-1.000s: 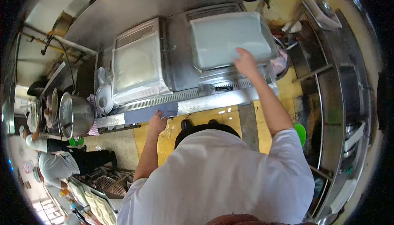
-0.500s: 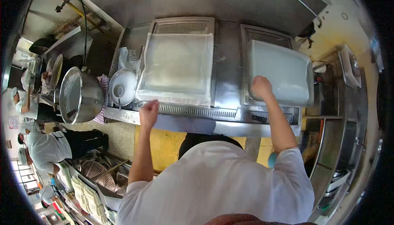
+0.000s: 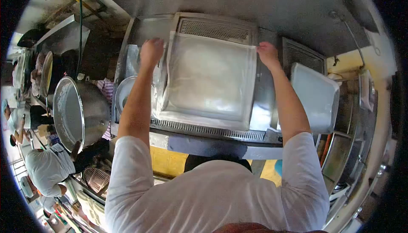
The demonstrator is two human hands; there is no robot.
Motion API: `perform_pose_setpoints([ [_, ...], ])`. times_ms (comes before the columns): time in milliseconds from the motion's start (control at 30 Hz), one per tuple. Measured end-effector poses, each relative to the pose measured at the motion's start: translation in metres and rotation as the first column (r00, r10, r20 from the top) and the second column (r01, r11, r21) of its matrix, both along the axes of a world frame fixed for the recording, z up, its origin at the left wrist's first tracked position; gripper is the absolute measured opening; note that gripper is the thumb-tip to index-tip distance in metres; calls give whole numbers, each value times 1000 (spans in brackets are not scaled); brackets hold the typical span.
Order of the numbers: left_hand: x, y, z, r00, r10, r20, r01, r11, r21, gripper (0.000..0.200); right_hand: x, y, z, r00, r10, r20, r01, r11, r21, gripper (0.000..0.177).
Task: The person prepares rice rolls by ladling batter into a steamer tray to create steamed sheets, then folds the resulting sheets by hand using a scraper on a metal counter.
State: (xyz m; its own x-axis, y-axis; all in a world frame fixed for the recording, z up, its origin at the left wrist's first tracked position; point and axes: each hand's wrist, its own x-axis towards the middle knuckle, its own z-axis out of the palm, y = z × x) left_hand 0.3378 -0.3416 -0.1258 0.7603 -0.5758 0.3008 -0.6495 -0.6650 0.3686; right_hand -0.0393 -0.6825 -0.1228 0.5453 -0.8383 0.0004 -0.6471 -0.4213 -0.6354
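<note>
In front of me a thin white cloth (image 3: pixel 208 84) lies over a steel tray with a perforated back strip (image 3: pixel 214 29). Its middle looks glossy and pale. My right hand (image 3: pixel 267 55) is closed in a pinch at the cloth's far right corner. At the far left corner, my left hand (image 3: pixel 152 53) has its fingers curled beside the cloth's edge; whether they grip it is hidden. To the right rests a second tray (image 3: pixel 312 99) with a smooth whitish surface. A white bowl (image 3: pixel 123 92) stands partly behind my left forearm.
A large steel pot (image 3: pixel 95 109) stands at the left near a striped cloth (image 3: pixel 105 92). A slotted channel (image 3: pixel 204 130) runs along the counter's front. Several people in white shirts (image 3: pixel 51 167) work at the left. Metal shelving (image 3: pixel 340 148) is at the right.
Both hands have moved forward to the far corners of the middle cloth. My right hand has left the right tray and come over to the left. The view has shifted.
</note>
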Motion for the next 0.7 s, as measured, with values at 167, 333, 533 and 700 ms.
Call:
perform_pose_setpoints([
  [167, 13, -46, -12, 989, -102, -105, 103, 995, 1, 29, 31, 8, 2, 977, -17, -213, -14, 990, -140, 24],
  [333, 8, -60, 0, 974, -116, -196, 108, 993, -51, 30, 28, 3, -13, 966, -21, -259, -39, 974, -224, 17],
  [533, 12, -55, -12, 979, -179, -101, 149, 957, -248, 11, 8, 21, 19, 951, -31, -309, -82, 935, -346, 16],
  [700, -22, -14, 34, 994, -105, -12, 78, 808, -584, 9, -26, 64, 77, 998, -16, -58, -9, 910, -415, 15],
])
